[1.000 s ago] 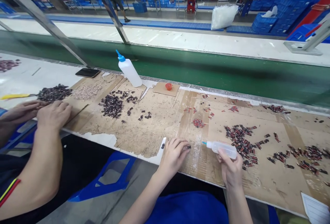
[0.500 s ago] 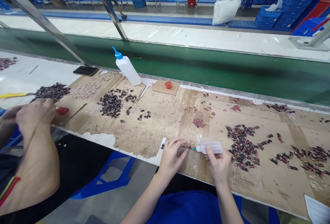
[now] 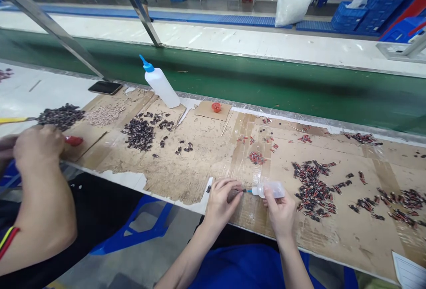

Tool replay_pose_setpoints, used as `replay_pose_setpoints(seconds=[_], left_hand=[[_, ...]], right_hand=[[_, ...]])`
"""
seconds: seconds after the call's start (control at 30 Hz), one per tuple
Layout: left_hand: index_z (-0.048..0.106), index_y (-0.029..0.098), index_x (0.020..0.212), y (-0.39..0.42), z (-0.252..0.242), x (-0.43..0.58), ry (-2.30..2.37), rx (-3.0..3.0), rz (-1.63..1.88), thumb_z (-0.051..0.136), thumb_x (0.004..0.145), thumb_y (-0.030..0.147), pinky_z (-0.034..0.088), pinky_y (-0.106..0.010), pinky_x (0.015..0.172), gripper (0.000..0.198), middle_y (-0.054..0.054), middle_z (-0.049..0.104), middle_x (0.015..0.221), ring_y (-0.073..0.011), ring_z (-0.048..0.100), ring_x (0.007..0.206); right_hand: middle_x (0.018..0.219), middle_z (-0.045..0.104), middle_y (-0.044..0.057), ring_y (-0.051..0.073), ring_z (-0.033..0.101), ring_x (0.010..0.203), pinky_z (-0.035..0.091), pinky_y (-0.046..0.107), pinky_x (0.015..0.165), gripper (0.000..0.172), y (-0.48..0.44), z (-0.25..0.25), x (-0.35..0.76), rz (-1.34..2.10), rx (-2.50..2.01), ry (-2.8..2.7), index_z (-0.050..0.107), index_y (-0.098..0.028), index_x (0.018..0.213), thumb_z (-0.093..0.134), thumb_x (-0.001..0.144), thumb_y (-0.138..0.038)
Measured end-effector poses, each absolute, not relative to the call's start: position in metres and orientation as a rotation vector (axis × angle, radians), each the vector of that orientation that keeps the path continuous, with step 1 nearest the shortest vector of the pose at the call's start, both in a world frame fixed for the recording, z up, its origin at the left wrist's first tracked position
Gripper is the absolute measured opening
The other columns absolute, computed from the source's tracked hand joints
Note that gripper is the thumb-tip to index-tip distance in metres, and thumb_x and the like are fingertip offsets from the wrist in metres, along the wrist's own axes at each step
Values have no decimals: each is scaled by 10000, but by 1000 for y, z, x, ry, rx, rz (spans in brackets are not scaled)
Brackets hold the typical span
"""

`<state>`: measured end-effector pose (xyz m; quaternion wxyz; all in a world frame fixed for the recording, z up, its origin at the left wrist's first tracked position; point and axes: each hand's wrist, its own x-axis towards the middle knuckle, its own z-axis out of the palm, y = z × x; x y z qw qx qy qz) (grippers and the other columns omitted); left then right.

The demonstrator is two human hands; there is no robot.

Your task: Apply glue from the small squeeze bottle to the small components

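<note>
My right hand (image 3: 281, 211) grips a small clear squeeze bottle (image 3: 275, 189) lying on its side in the fingers. Its thin blue-green tip points left, to the fingertips of my left hand (image 3: 222, 200). Those fingers are pinched on a small dark part (image 3: 244, 190), mostly hidden, and the tip meets it or nearly so. Right of my hands lies a heap of small black-and-red parts (image 3: 314, 189). A smaller pile of red pieces (image 3: 256, 158) sits just beyond them on the cardboard (image 3: 199, 169).
A large white bottle with a blue nozzle (image 3: 162, 87) stands at the back, near a red cap (image 3: 216, 107). Black parts (image 3: 139, 134) are heaped to the left. A co-worker's hand (image 3: 38, 147) works at far left. Behind runs a green belt (image 3: 266, 89).
The bottle's tip has come slightly left, closer to the part in my left fingers. The view has shifted a little, and the co-worker's hands sit slightly further left.
</note>
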<state>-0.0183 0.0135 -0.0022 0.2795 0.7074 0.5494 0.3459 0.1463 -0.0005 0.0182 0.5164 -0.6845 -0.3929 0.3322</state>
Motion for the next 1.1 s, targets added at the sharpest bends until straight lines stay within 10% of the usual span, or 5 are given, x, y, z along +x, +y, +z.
replay_pose_setpoints(seconds=[0.9,1.1], left_hand=[[665,224,958,13,-3,-17,1458,1878,917,623,830,160,464,-438,927,149,-34,750,875,-242,654,999],[657,226,973,15,-4,-18,1417,1909,852,646,791,93,470,-440,903,226,-34,742,913,-243,639,998]], right_hand=[[509,619,21,154,546,437,462,264,437,403,-4,5,153,786,-1571,-738,630,-152,625,713,692,-540],[895,734,102,230,702,734,560,360,702,421,-8,1,158,665,-1425,-586,642,-131,943,800,654,-393]])
